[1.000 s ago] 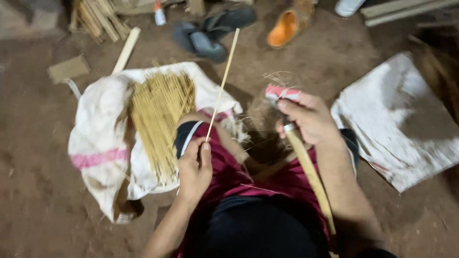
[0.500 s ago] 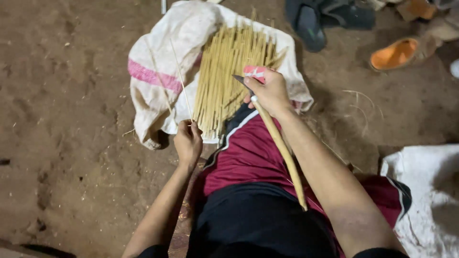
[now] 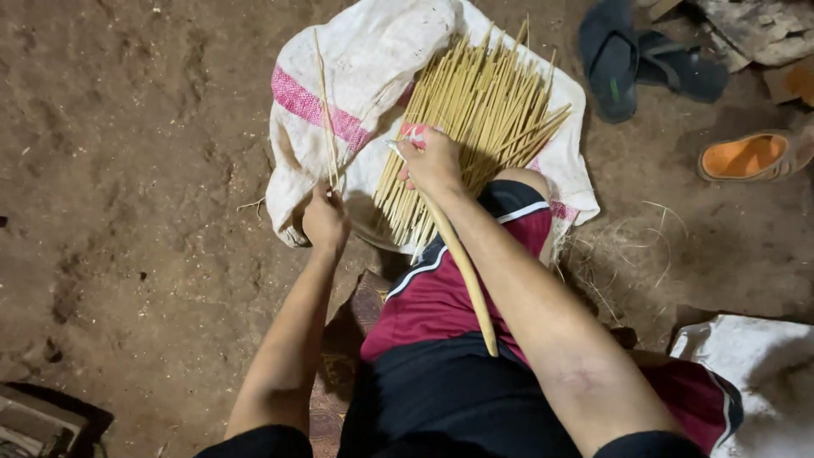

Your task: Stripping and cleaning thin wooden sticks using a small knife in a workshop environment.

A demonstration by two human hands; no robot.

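My left hand (image 3: 325,219) grips a thin bamboo stick (image 3: 323,102) that points up and away over a white sack (image 3: 373,51) spread on the dirt. My right hand (image 3: 432,159) holds a tool with a long pale wooden handle (image 3: 462,267) that runs back along my forearm; its blade end sticks out to the left of the fist. A small red and white thing shows at the top of that fist. A pile of split bamboo sticks (image 3: 483,110) lies on the sack just beyond my right hand. My knee in red shorts (image 3: 441,288) is below.
Dark sandals (image 3: 632,64) and an orange sandal (image 3: 746,157) lie at the upper right. Another white sack (image 3: 746,373) sits at the lower right. Loose fibres (image 3: 627,246) are scattered on the dirt floor. A dark object (image 3: 34,420) is at the bottom left corner.
The view has swung so the sack and sticks sit higher and more central. My left hand now holds a thin stick upright over the sack; my right hand has moved onto the stick pile.
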